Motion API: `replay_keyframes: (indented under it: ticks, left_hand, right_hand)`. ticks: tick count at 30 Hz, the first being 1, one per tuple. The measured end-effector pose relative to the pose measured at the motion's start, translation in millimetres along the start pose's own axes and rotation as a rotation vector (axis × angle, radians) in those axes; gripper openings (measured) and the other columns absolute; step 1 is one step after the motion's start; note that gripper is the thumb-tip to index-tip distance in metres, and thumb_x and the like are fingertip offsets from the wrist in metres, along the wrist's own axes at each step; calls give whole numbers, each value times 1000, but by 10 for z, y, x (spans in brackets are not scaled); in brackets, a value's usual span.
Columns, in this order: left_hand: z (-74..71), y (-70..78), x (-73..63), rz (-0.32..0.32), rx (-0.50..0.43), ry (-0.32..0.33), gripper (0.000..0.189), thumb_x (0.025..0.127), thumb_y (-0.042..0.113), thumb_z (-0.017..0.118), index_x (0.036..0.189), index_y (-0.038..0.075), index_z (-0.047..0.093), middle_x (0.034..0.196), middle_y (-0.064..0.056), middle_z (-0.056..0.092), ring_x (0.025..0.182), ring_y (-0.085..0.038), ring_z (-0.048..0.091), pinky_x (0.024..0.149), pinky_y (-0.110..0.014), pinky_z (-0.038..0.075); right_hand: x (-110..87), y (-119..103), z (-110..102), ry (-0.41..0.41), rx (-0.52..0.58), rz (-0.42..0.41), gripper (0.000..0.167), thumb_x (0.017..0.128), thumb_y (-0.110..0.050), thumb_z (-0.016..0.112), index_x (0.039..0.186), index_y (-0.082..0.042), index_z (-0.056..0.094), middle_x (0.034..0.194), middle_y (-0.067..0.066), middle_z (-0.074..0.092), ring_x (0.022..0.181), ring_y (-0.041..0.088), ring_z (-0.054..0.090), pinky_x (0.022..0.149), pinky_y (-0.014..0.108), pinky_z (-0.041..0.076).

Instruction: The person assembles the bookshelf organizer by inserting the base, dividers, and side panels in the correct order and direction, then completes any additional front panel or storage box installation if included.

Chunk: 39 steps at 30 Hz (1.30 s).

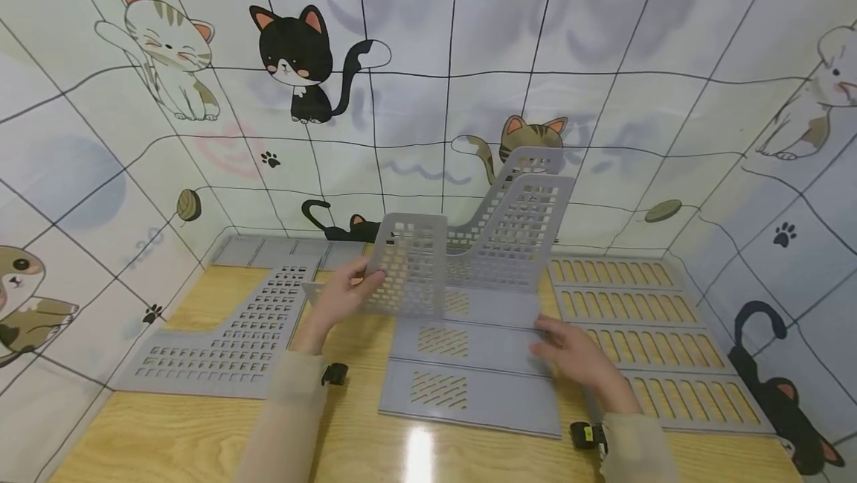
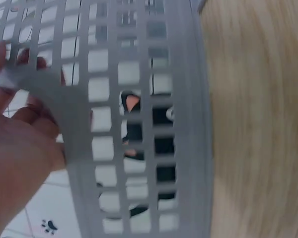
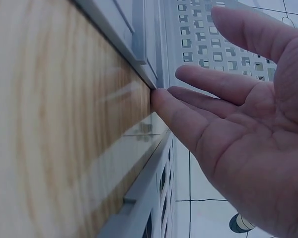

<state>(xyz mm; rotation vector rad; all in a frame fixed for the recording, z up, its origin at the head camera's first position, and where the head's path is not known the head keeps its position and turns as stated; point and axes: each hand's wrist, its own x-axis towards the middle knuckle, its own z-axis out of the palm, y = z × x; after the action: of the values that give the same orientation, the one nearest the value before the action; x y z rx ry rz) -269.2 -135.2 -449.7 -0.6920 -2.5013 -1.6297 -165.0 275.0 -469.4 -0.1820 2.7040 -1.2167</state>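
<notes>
The grip of the left hand [image 1: 344,293] is clamped on a light-grey plastic lattice panel with rounded upper corners [image 1: 411,267], the thumb on one side of its edge and the fingers curled behind. The right grip is slack: the right hand [image 1: 577,353] holds nothing, its fingers stretched out with gaps between them, the tips at or just beside the right edge of a flat grey plastic base of banded sections with slanted slots [image 1: 512,401]. Whether they press on it, I cannot tell.

The held panel stands upright near the middle of the pale wood-grain worktop [image 1: 355,416], left of two taller grey lattice uprights with a curved slope [image 1: 525,245], which rise over the back of the base. Whether these pieces are joined is unclear.

Lying flat on the left is a grey L-shaped perforated plastic panel [image 1: 234,345]; on the right, a grey plastic panel with four rows of long slots [image 1: 639,325]. Behind hangs a white grid-lined sheet printed with cartoon cats [image 1: 415,100].

The step in hand appears to be positioning the upright panel against the base. The next move seems to call for lining up their edges, with the right hand steadying the base.
</notes>
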Motion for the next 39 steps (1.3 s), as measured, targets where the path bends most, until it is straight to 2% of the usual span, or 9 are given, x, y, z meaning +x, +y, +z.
replay_keyframes:
  ticks: [3,5,8,12,16,20,24,33,39]
  left_hand:
    - [-92,6,-29,-37,152,98,23,105,23,62,114,3,71,109,-16,70,109,-34,64,92,-53,53]
    - [-159,-6,-42,-92,234,183,28,106,28,61,111,2,71,113,-18,68,112,-37,61,91,-55,51]
    - [-248,-66,-54,-184,325,266,33,106,28,61,110,-4,70,123,-26,62,119,-42,55,97,-57,48]
    - [-321,-141,-85,-324,352,270,36,105,27,61,113,-8,68,135,-33,53,116,-46,58,94,-57,51]
    - [-348,-191,-104,-418,321,213,40,105,31,60,114,-8,67,139,-35,52,113,-46,63,90,-55,54]
    - [-338,-227,-107,-430,297,190,41,105,31,61,113,-8,67,136,-34,56,116,-47,62,94,-58,52]
    - [-283,-220,-86,-425,311,178,42,104,34,63,112,-7,68,126,-31,63,114,-45,64,92,-56,54]
    - [-104,-140,-30,-354,315,152,39,102,31,65,109,-8,70,118,-29,68,109,-44,67,92,-55,55]
    - [-38,-96,-12,-374,309,152,41,102,35,66,107,-5,70,115,-27,70,105,-41,69,89,-53,57]
  right_hand:
    - [8,-10,-6,-3,18,13,55,102,-21,65,142,14,51,156,35,37,140,53,42,113,61,37]
    - [11,-21,-14,1,16,31,54,103,-22,64,142,14,51,156,33,38,140,52,42,113,61,37]
    - [8,-44,-41,6,12,73,55,104,-24,62,143,13,51,157,31,39,142,52,40,113,63,36]
    - [-8,-68,-66,37,-8,128,52,105,-25,60,143,11,53,152,29,48,139,51,44,111,63,39]
    - [-12,-60,-63,56,-13,146,49,105,-24,60,140,11,56,143,30,56,132,50,52,105,61,45]
    - [-4,-43,-59,54,0,160,48,105,-24,60,138,11,57,142,30,57,131,50,52,104,61,46]
    - [9,-30,-64,54,14,162,48,105,-24,60,138,10,58,142,30,57,132,50,52,104,61,45]
    - [23,-17,-61,43,31,174,47,106,-24,59,138,9,58,142,29,57,134,51,50,105,63,44]
    - [9,-16,-66,37,36,181,48,106,-27,59,139,8,58,144,29,56,134,51,48,104,62,44]
